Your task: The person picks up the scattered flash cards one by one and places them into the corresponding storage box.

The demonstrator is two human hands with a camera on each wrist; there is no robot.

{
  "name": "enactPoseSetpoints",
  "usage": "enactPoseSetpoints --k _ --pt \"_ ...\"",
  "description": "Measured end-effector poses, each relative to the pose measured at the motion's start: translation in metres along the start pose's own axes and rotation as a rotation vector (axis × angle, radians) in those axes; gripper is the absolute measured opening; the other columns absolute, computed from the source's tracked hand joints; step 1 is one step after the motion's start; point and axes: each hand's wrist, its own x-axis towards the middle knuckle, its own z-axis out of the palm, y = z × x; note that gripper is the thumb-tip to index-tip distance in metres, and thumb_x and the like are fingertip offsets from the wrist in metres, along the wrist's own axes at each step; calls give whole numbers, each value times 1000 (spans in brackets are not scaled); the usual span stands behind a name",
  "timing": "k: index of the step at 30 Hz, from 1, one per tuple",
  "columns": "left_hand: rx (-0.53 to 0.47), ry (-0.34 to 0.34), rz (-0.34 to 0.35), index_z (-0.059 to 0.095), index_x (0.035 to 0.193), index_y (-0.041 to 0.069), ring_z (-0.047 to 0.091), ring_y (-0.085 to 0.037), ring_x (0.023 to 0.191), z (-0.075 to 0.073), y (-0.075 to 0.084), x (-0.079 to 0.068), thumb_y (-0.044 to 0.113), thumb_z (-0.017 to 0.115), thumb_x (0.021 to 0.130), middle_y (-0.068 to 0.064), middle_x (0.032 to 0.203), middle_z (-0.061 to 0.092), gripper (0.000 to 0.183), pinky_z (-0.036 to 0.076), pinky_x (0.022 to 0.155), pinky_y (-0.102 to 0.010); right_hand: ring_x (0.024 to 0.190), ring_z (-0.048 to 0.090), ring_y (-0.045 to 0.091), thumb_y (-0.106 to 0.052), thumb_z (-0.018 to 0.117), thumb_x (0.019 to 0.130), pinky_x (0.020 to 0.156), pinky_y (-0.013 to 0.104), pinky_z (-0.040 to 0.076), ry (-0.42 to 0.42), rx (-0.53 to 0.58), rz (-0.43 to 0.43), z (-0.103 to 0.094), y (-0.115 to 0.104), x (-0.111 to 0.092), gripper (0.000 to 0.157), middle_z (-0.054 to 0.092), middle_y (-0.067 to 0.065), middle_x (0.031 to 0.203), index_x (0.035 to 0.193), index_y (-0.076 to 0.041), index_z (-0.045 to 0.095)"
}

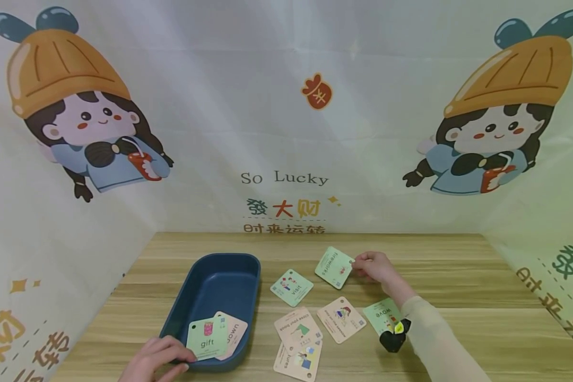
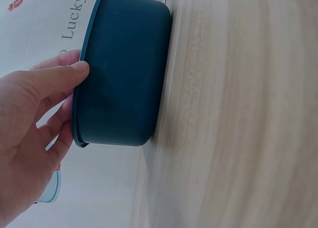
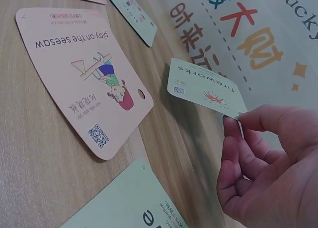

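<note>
My right hand (image 1: 376,269) pinches the corner of a green "fireworks" card (image 1: 334,268) between thumb and fingers. In the right wrist view this fireworks card (image 3: 203,88) is tilted, with its shadow on the wood below. At the near left, my left hand (image 1: 159,359) grips the rim of a dark blue bin (image 1: 186,284), thumb on the outer wall in the left wrist view. A green "gift" card (image 1: 207,338) lies at the bin's near end beside those fingertips. It partly covers a pink card (image 1: 234,334) reading "own".
Right of the bin lie a green "visit" card (image 1: 291,288), a pink "play on the seesaw" card (image 3: 89,79) and a pink "close your book" card (image 1: 298,329) overlapping another pink card (image 1: 298,361). A green "wave" card (image 1: 381,314) lies by the right forearm. Printed cloth (image 1: 286,132) stands behind.
</note>
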Motion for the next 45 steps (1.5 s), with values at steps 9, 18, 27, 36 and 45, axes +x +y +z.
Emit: enactPoseSetpoints --k 9,18,27,36,45 --pt "-10 -1 2 70 88 34 44 3 76 1 -1 -1 -2 84 66 28 88 58 45 35 64 -13 69 55 8 -13 63 91 61 23 44 -4 45 -5 0 -5 -2 29 66 -2 82 113 6 59" --pt "-8 -1 4 70 88 35 45 3 76 1 -1 0 -1 84 66 27 88 58 45 35 64 -14 66 55 5 -12 63 92 59 21 42 4 89 -9 -1 -12 -5 26 70 -5 81 112 4 60" --pt "-11 10 -13 70 87 35 44 5 77 2 0 -1 -2 84 65 27 87 59 44 35 63 -14 70 58 5 -11 63 93 61 21 45 1 147 -9 2 -19 -5 26 67 -7 77 114 5 59" --pt "-22 35 38 71 87 33 46 5 77 3 -4 0 -4 84 62 27 88 59 48 32 67 -10 85 63 11 -14 62 94 84 32 51 1 135 -1 6 -27 -6 31 72 0 94 119 3 59" --pt "-30 37 26 71 87 34 46 5 77 3 -4 0 -4 84 63 27 87 59 47 32 67 -11 84 64 9 -14 63 93 76 26 50 14 139 -23 9 -36 -9 31 74 6 100 118 3 59"
